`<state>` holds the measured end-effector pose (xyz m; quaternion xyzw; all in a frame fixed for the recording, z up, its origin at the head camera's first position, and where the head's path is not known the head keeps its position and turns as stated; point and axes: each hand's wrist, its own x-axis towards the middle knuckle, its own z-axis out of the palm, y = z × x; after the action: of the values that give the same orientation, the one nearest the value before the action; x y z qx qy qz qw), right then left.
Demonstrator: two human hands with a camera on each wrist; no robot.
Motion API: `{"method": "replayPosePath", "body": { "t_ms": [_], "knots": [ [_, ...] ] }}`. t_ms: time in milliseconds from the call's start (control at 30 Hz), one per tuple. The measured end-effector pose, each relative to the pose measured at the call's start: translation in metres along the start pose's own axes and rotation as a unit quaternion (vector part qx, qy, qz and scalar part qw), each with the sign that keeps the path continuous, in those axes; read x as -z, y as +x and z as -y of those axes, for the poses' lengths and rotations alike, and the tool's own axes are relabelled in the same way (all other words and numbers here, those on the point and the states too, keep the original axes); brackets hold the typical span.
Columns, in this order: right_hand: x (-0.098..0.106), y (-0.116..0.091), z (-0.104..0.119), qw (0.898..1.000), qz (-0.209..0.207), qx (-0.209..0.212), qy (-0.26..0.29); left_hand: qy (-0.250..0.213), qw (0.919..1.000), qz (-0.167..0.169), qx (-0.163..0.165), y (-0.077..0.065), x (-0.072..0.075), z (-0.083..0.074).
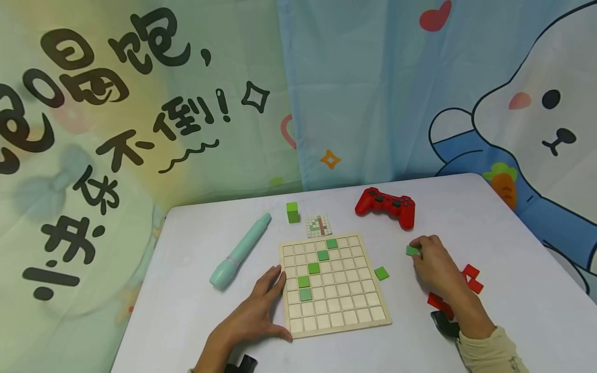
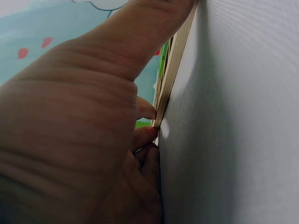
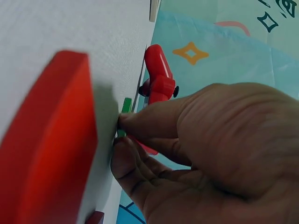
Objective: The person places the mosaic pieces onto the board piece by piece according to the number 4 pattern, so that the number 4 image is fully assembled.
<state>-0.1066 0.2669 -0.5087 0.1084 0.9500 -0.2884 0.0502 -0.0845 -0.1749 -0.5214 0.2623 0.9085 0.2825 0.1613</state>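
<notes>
A wooden grid board lies in the middle of the table, several green square tiles set in a diagonal line across its cells. Along its left edge rests my left hand, thumb at the lower corner and fingers spread up the side. In the left wrist view the fingertips touch the board's rim. Right of the board, my right hand pinches a green tile between thumb and fingers, close over the table. Another green tile lies just beside the board's right edge.
Red tiles lie around the right wrist. Behind the board are a small patterned card, a green block and a red game controller. A mint-green tapered object lies to the left.
</notes>
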Motion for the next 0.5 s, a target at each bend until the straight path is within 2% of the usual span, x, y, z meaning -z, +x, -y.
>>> {"method": "replayPosePath", "body": {
  "t_ms": [500],
  "knots": [
    [-0.001, -0.004, 0.013, 0.997, 0.049, 0.056, -0.001, -0.002, 1.0000, -0.002, 0.000, 0.001, -0.001, 0.001]
  ]
}}
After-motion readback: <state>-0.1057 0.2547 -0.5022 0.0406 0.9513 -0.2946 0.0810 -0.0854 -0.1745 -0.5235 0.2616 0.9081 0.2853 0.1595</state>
